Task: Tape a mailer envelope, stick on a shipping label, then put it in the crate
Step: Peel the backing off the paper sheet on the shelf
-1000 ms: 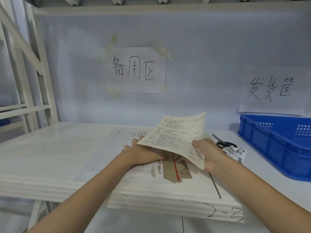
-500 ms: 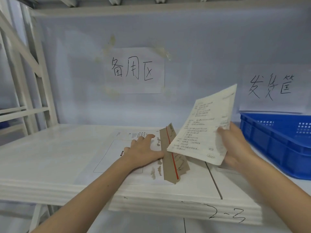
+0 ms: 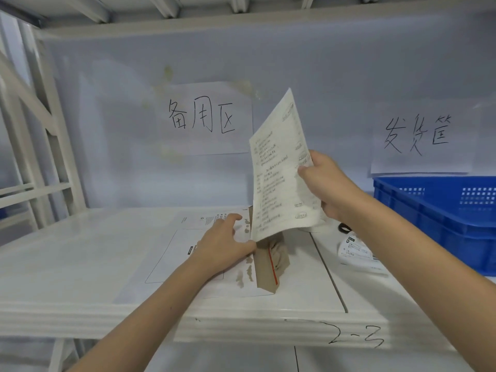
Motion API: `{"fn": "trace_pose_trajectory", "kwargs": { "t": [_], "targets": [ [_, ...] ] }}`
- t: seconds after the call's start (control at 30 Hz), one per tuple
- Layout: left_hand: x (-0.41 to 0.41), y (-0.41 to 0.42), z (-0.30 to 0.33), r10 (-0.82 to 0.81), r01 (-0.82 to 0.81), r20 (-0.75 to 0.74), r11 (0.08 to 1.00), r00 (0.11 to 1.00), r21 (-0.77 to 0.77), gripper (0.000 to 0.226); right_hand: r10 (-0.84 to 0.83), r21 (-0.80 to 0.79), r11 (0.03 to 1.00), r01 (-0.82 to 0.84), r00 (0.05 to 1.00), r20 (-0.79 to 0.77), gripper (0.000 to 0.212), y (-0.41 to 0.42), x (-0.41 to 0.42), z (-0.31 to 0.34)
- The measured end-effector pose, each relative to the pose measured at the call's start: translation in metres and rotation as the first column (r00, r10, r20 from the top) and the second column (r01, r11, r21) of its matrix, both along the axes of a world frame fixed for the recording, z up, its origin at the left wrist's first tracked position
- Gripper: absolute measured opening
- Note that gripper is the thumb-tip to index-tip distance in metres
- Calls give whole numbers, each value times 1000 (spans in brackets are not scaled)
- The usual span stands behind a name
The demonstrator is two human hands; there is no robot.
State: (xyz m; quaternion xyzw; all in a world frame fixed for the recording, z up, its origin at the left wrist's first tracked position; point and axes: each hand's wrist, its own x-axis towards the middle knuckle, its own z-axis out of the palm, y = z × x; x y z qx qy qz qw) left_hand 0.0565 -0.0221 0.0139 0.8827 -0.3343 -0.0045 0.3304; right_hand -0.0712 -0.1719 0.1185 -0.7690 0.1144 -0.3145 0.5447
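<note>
L hand (image 3: 225, 244) is lying flat, fingers straight, pressing the white mailer envelope (image 3: 188, 253) onto the table (image 3: 80, 264). Its brown flap (image 3: 268, 267) is standing up along the right edge w/ a red tear strip showing. R hand (image 3: 322, 183) is pinching a printed sheet (image 3: 279, 167) by its right edge, holding it upright over the flap, bottom corner just above the opening.

Judging by that, the step in hand is prob. getting the sheet into the mailer before sealing. To do it well: keep L hand pinning the body so it isn't sliding, use the thumb to keep the mouth open, lower the sheet's short edge in straight, not at an angle, so it isn't crumpling against the flap. Then fold the flap flat & tape.

Shipping label (image 3: 357, 251) is lying near the R forearm, w/ the blue crate (image 3: 440, 216) just beyond at far right. Something dark, maybe scissors (image 3: 345, 228), is mostly hidden behind the arm.
</note>
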Motion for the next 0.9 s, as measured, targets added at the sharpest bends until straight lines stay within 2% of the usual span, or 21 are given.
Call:
{"fn": "trace_pose_trajectory", "kwargs": {
  "t": [0.07, 0.23, 0.33, 0.53, 0.7, 0.8, 0.9],
  "targets": [
    [-2, 1, 1, -19, 19, -1, 1000, 1000, -17, 73, -14, -13, 1000, 14, 1000, 18, 34, -1, 1, 4],
    [0, 0, -1, -10, 10, 4, 1000, 1000, -25, 74, -77, -123, 990, 69, 995, -65, 31, -11, -3, -2],
    [3, 0, -3, -16, 16, 14, 999, 1000, -47, 69, -133, -104, 986, 129, 990, -40, 31, -20, -4, -4],
    [3, -1, -2, -24, 26, 34, 998, 999, -52, 67, -101, -119, 989, 88, 988, -112, 39, -15, 8, -10],
    [3, 0, -2, -30, 32, 38, 998, 999, -61, 67, 6, -9, 1000, -8, 971, -237, 38, -6, 21, -8],
    [3, 0, -2, -31, 34, 42, 997, 999, -76, 66, 13, 22, 1000, -6, 935, -355, 35, -9, 22, -10],
    [3, 0, -3, -34, 39, 55, 995, 998, -91, 64, 24, 158, 987, 41, 920, -391, 36, -25, 18, -16]
  ]
}}
